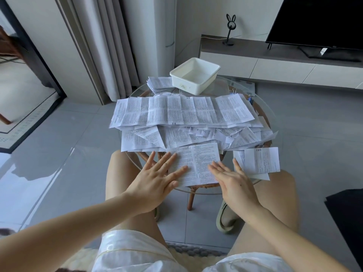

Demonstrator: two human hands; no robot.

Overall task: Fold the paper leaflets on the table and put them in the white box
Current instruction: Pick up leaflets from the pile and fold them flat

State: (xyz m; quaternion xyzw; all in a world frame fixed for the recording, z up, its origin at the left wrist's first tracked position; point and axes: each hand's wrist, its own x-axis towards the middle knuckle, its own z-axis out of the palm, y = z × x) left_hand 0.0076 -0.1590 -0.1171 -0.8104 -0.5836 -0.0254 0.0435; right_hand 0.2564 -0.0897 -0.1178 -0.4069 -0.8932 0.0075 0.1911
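Our left hand (155,179) lies flat, fingers spread straight. Our right hand (233,181) stands on edge beside it, fingers straight.

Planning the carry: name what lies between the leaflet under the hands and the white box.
Head view: a heap of unfolded leaflets lies between that leaflet and the white box.

Glossy grey floor tiles (74,138) spread around me. At eleven o'clock hangs a beige curtain (110,46); at two o'clock a black television (318,22) stands on a low white cabinet (275,69).
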